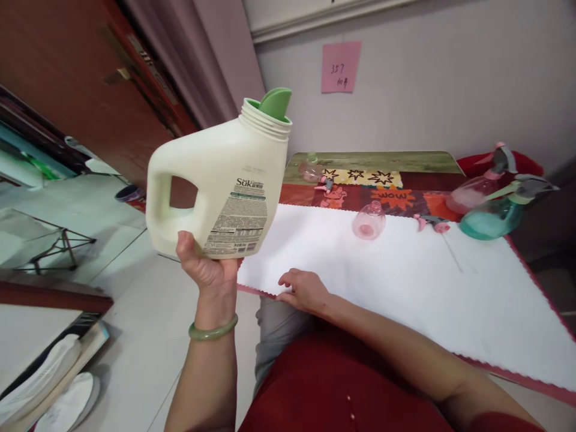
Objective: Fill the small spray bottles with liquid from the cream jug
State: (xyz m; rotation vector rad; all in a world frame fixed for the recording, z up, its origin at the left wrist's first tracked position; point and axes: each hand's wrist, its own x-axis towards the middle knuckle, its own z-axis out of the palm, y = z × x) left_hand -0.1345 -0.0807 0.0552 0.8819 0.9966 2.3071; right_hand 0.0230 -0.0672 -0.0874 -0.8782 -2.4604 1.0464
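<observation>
And here's the big cream jug [225, 162], held up in the air by the left end of the table, with the left hand [204, 270] gripping it low: palm beneath the base, thumb pressed on the near side, other fingers hidden. The right hand [308, 291] holds nothing, fingers loosely curled at the edge of the white table cover [405, 282]. A bulky load for one palm, I'd say; safer to bring that free hand to the handle and keep the uncapped mouth uppermost. Now the surfaces: smooth, opaque plastic, rounded shoulders, a threaded neck and a curved green spout [275, 103] standing in it. Over on the scallop-edged cover sits a rounded, see-through pink bottle [369, 222], open-necked, its pink-and-grey spray head [432, 224] type lying apart, thin tube trailing.
</observation>
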